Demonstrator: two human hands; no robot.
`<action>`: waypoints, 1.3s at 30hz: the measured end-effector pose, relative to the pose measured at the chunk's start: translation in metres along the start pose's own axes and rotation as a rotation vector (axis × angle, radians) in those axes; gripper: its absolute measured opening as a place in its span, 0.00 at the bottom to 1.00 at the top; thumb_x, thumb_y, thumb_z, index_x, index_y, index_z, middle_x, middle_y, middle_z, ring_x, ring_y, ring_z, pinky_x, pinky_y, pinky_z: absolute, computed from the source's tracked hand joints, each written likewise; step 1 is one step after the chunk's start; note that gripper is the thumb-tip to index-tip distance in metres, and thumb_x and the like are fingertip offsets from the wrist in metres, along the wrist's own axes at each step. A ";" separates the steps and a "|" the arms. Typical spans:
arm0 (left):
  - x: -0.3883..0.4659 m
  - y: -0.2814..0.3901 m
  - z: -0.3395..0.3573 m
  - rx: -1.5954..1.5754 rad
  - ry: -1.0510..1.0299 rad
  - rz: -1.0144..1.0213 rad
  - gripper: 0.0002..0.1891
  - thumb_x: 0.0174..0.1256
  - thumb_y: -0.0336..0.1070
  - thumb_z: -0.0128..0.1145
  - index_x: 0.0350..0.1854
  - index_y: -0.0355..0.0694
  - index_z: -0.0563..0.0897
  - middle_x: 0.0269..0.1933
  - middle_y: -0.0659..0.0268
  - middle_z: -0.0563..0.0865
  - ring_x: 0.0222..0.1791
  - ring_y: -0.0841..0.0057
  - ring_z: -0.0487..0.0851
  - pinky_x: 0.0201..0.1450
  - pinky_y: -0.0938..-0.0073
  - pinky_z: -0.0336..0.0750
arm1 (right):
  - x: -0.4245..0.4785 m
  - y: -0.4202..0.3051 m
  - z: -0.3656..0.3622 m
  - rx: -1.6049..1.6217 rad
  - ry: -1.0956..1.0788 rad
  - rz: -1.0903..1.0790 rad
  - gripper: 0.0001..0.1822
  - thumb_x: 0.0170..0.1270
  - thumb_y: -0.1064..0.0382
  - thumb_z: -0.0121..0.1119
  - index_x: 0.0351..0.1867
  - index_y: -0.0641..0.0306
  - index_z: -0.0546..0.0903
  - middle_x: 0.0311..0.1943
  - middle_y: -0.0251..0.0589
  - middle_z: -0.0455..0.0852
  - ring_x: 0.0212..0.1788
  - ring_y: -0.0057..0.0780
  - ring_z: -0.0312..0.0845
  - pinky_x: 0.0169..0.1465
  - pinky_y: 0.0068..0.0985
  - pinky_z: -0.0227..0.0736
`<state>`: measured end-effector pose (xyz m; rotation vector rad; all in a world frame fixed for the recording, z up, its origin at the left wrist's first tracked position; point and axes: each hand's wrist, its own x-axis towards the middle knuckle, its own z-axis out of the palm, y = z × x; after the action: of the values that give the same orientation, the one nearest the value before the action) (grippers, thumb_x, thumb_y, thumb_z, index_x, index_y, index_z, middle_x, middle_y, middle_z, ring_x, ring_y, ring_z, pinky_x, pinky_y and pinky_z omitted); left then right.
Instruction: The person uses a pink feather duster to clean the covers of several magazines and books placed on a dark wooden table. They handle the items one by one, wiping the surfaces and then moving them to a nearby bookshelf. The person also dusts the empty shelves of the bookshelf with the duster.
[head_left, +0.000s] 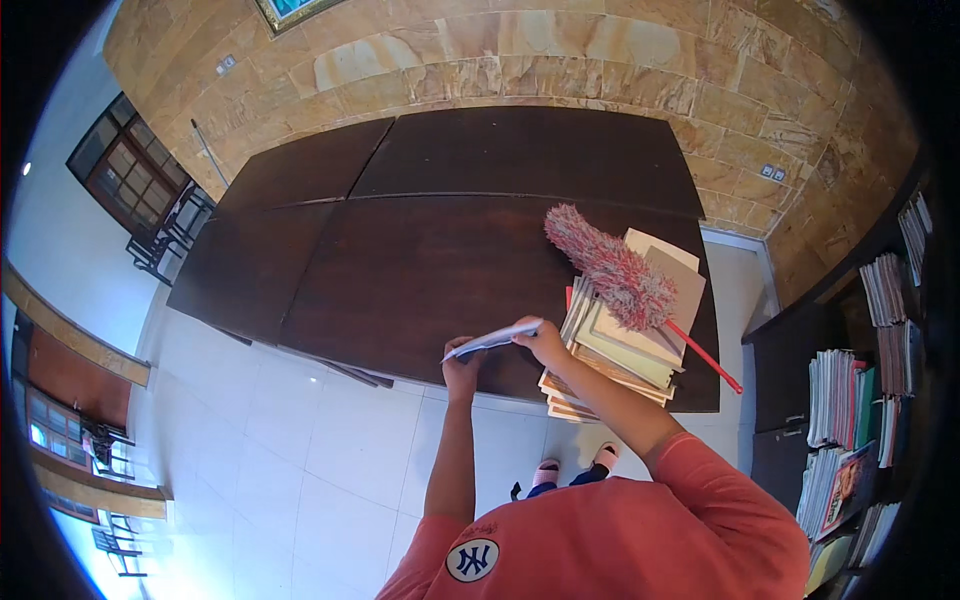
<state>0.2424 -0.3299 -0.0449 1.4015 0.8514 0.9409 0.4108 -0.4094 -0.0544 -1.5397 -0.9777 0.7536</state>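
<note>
A thin white booklet or sheaf of paper is held nearly edge-on above the front of a dark wooden table. My left hand grips its left end, and my right hand pinches the right end. What is on its faces cannot be made out. Just right of my right hand rises a stack of books and folders, its layers unevenly turned. Across the top of that stack lies a fluffy red-and-grey duster, its red handle jutting out over the table's right side.
Shelves of books and magazines stand at the right, above dark cabinet doors. A stone-tiled wall backs the table. Chairs line the far left. White floor tiles run along the table's front edge.
</note>
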 end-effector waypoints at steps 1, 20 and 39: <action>0.004 -0.001 0.000 0.060 0.049 0.042 0.26 0.41 0.27 0.66 0.46 0.35 0.69 0.41 0.61 0.77 0.45 0.73 0.74 0.50 0.75 0.69 | -0.002 -0.015 0.001 0.032 0.045 -0.003 0.15 0.46 0.74 0.61 0.38 0.64 0.75 0.34 0.34 0.79 0.42 0.22 0.72 0.44 0.21 0.68; -0.008 -0.009 0.030 0.077 0.004 0.140 0.27 0.43 0.20 0.59 0.49 0.38 0.65 0.39 0.62 0.76 0.43 0.73 0.75 0.49 0.76 0.68 | -0.029 -0.022 -0.016 -0.029 0.214 -0.099 0.18 0.48 0.71 0.62 0.43 0.64 0.73 0.30 0.36 0.79 0.40 0.25 0.75 0.48 0.20 0.67; -0.043 0.134 0.130 -0.434 -0.629 -0.175 0.18 0.50 0.19 0.55 0.46 0.31 0.71 0.43 0.60 0.79 0.42 0.76 0.77 0.46 0.77 0.71 | -0.145 -0.135 -0.147 0.197 0.334 -0.076 0.21 0.53 0.64 0.59 0.48 0.69 0.70 0.38 0.43 0.80 0.39 0.24 0.74 0.43 0.22 0.68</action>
<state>0.3384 -0.4286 0.0874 1.1181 0.2639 0.4603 0.4474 -0.5980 0.0994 -1.3924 -0.6885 0.5022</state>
